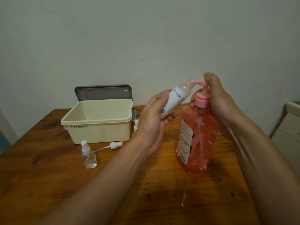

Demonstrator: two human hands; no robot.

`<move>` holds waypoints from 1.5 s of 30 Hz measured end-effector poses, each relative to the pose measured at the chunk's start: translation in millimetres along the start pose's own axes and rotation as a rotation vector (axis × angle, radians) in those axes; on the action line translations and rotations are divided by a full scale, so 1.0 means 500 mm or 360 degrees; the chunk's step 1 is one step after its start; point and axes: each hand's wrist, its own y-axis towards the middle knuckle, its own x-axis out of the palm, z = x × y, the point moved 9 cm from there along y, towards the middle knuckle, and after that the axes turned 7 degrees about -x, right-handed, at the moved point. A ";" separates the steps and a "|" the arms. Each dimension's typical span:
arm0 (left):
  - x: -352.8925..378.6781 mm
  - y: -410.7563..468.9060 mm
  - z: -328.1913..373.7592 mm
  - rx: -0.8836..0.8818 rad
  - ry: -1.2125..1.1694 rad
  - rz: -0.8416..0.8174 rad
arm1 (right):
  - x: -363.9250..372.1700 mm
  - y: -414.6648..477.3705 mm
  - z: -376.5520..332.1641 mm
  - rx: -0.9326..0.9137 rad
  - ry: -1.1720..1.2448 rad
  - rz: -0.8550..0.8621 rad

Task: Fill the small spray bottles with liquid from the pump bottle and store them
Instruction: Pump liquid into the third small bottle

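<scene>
Pump bottle [197, 138]: clear body holding pink liquid, pink pump head, white label; it is standing upright on the wooden desk [48, 184], toward the right edge.

Right hand [214, 101]: it is wrapping around the pump bottle's neck from the right, fingers closed on the collar and the thumb sitting on top of the pump head.

Small labelled spray bottle [176, 99]: white label with blue lettering, cap off. The left hand [152, 120] is gripping its lower half, fingers closed around it, and is tilting it so the open neck is meeting the pump nozzle. Pink is showing at the mouth.

Clear spray bottle [88, 154]: white sprayer fitted, standing on the desk in front of the storage box, apart from both hands.

Loose spray head [112, 146]: white, with a thin dip tube, lying on the desk just beside the box's front wall.

Storage box [97, 124]: cream plastic, open, sitting near the desk's far edge; its grey lid [103, 92] is standing up behind it against the wall.
</scene>
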 end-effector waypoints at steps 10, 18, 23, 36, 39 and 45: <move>-0.001 0.002 0.002 0.0004 0.0058 0.0012 | -0.003 0.005 -0.002 -0.0044 -0.0016 0.0037; -0.001 0.001 0.000 0.0001 0.0038 -0.0003 | 0.000 0.002 0.002 0.0022 0.0006 0.0034; -0.004 0.003 -0.003 0.0001 0.0078 0.0013 | -0.003 0.006 -0.004 -0.0066 -0.0040 0.0035; 0.003 0.001 -0.014 -0.0030 0.0138 -0.0036 | 0.000 0.005 0.004 0.0002 0.0000 0.0005; -0.001 0.001 -0.018 -0.0044 0.0121 -0.0013 | -0.002 0.005 -0.002 -0.0055 -0.0004 0.0027; -0.008 0.000 -0.018 -0.0064 0.0140 0.0012 | -0.002 0.004 0.001 -0.0039 0.0001 0.0019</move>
